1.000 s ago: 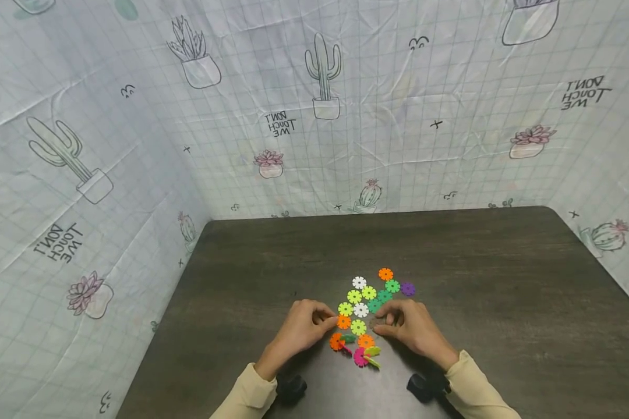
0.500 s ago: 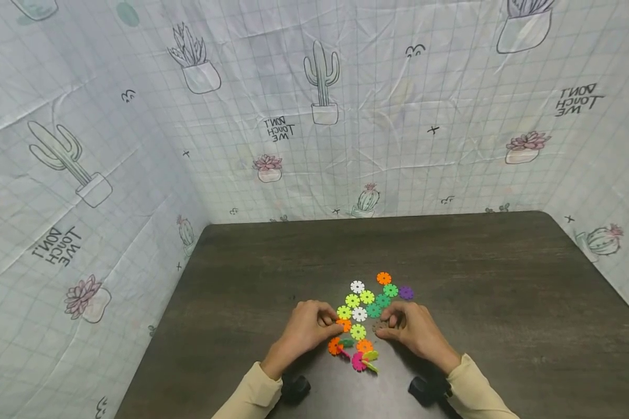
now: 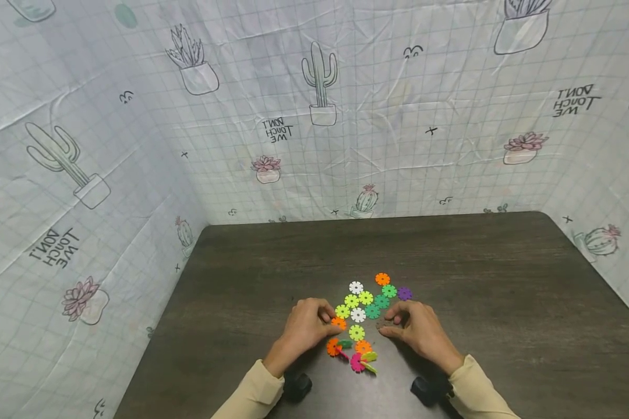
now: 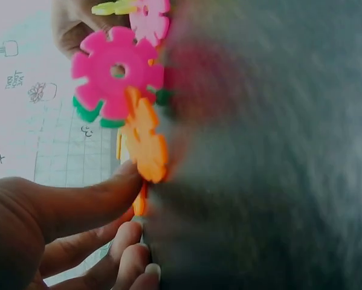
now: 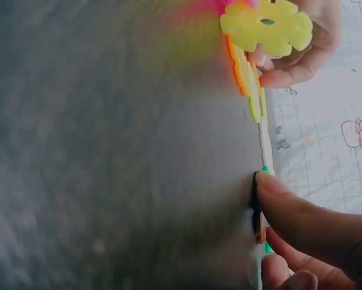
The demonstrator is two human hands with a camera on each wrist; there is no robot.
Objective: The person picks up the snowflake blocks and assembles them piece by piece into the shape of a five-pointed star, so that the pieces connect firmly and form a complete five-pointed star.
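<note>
At the left fingers (image 3: 323, 306) lies a notched orange disc (image 3: 338, 323).

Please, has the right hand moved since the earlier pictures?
Yes, slightly to the right: in the head view, the right hand is now nearer the far right corner of the table.

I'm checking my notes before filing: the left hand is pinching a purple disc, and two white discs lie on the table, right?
Not quite: the left hand is pinching an orange disc, not a purple one, as the head view shows. Two white discs do lie on the table.
</note>
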